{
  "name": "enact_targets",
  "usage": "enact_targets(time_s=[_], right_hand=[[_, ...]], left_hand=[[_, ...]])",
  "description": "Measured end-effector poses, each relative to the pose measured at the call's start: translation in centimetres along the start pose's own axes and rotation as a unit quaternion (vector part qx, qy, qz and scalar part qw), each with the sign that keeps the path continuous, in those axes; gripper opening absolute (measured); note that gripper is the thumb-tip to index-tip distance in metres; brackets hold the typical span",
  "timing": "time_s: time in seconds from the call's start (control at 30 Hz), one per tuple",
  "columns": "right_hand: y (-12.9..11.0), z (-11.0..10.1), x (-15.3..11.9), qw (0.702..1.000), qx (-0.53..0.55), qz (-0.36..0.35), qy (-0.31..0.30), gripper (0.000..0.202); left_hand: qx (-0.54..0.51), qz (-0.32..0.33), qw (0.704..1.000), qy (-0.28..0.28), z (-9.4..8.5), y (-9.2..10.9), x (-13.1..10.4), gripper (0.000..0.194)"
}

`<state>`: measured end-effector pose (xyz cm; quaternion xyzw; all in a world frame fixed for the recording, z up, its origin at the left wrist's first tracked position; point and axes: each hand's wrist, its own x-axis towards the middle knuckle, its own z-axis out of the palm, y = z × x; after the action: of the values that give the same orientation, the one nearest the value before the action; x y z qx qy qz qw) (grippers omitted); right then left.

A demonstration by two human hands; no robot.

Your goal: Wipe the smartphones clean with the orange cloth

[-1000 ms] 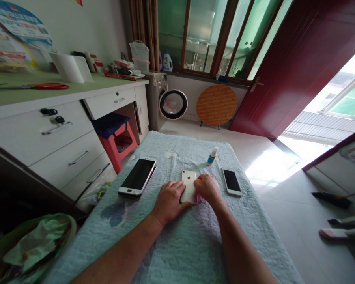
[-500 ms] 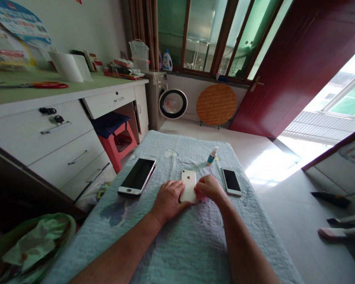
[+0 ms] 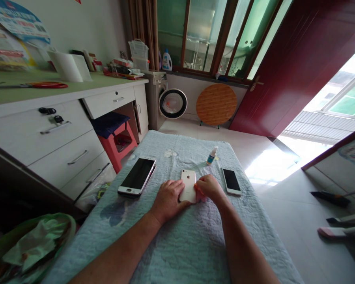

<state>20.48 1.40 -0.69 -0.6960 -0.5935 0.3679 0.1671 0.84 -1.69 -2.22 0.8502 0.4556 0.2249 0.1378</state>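
Note:
A white smartphone (image 3: 188, 187) with an apple logo lies face down on the light blue quilted cloth (image 3: 177, 244). My left hand (image 3: 168, 196) grips it from the left, fingers along the side and thumb at the lower edge. Against the phone's right edge, my right hand (image 3: 208, 187) is closed in a pinch; a bit of orange-pink shows at its fingertips, too small to name. To the left, a larger white phone (image 3: 138, 173) rests screen up on top of another dark device. Another white phone (image 3: 232, 181) lies screen up at the right, and a small spray bottle (image 3: 212, 156) stands beyond my right hand.
A white desk (image 3: 62, 118) with drawers runs along the left, a red stool (image 3: 122, 142) under it. A green bin (image 3: 68, 225) sits at lower left. Behind are a washing machine (image 3: 156, 90) with its door swung out and a round wooden tabletop (image 3: 216, 104).
My right hand has shifted very slightly left along the phone's edge. My left hand and the phones stay in place.

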Motion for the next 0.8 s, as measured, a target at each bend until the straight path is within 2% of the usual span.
enact_targets(time_s=[0.23, 0.8], right_hand=[[-0.8, 0.0, -0.2, 0.996, -0.039, -0.013, 0.085, 0.023], [-0.6, 1.1, 0.3, 0.989, -0.038, -0.073, 0.123, 0.031]], left_hand=[[-0.005, 0.005, 1.000, 0.002, 0.0, -0.1, 0.0, 0.061], [-0.005, 0.000, 1.000, -0.009, -0.3, 0.0, 0.1, 0.062]])
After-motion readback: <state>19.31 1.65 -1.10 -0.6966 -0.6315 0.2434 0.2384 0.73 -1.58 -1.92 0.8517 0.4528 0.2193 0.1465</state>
